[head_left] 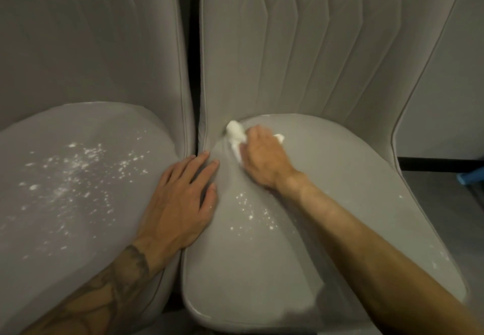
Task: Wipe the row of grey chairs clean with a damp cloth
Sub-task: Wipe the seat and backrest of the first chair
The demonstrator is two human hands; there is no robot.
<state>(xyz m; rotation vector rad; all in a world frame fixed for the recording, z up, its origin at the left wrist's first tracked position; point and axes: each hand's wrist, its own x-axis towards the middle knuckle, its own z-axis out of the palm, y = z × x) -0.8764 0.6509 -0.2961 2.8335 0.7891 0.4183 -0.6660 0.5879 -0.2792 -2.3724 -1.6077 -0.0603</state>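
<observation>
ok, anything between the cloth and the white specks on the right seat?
Nothing visible. The right hand holds the cloth at the back of the seat; bare surface runs to the specks. The left hand rests just beside them.

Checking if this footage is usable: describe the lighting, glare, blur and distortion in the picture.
Head view: light dim and flat; wide-angle lens bows straight edges; the cloth is blown out white, textureless; the right hand holding it looks slightly smeared; faint sheen on the right seat at its front rim; specks on the left seat read clearly.
</observation>
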